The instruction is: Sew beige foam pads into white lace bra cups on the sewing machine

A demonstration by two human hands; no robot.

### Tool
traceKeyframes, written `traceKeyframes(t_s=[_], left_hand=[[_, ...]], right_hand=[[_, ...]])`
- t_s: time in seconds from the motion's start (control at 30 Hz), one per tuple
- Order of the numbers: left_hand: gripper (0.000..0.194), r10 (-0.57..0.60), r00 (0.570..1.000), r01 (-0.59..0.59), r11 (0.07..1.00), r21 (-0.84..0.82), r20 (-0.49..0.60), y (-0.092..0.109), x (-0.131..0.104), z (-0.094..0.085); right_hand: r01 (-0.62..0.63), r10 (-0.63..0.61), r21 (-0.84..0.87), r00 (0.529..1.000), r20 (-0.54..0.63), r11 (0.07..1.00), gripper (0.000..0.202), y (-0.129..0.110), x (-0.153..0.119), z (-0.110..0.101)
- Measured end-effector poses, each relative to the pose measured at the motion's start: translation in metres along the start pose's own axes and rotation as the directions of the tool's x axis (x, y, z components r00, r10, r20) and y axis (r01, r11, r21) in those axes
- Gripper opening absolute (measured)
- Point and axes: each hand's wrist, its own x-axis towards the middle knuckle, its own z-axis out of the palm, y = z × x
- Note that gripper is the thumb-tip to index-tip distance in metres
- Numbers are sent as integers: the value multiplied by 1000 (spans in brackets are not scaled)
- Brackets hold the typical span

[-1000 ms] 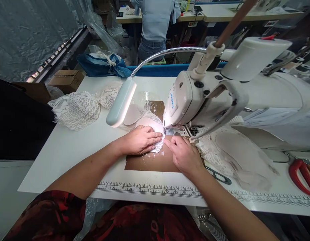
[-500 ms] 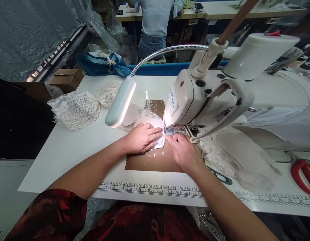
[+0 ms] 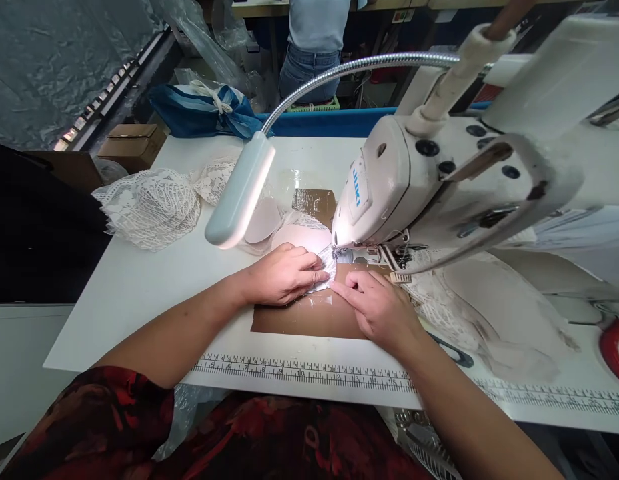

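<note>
A pale bra cup [image 3: 300, 236] with white lace lies under the needle area of the sewing machine [image 3: 372, 193]. My left hand [image 3: 285, 273] rests palm down on the lace, fingers stretched out and pressing it to the table. From the other side, my right hand [image 3: 377, 303] meets the lace's near corner with one outstretched fingertip. Its other fingers are curled, and its thumb is mostly hidden. Both hands are just in front of the presser foot. Another pale cup [image 3: 262, 220] is behind the left hand. Brown covering [image 3: 309, 319] lies beneath the work.
A lamp [image 3: 241, 193] hangs over the left side. Lace pieces [image 3: 149, 208] are piled at left, with more cups and lace [image 3: 482, 300] at right. A printed ruler [image 3: 309, 373] follows the front edge. Red-handled scissors [image 3: 614, 350] lie far right. A person [image 3: 317, 47] is beyond the table.
The lace edge at the needle has shifted slightly nearer to me. My right fingertip has moved back from beside the needle to the near corner. The camera view has shifted slightly.
</note>
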Motion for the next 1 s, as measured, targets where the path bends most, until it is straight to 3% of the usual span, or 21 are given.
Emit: traceKeyframes(t_s=[0.27, 0.7, 1.0], left_hand=[[34, 30, 999, -30, 999, 40, 12, 0, 0, 1], [35, 25, 999, -26, 999, 41, 26, 0, 0, 2], [37, -32, 999, 32, 999, 31, 4, 5, 4, -2]], right_hand=[[30, -30, 34, 999, -18, 999, 39, 0, -2, 0], [22, -12, 108, 995, -99, 994, 45, 0, -4, 3], [28, -28, 15, 999, -15, 999, 39, -5, 1, 0]])
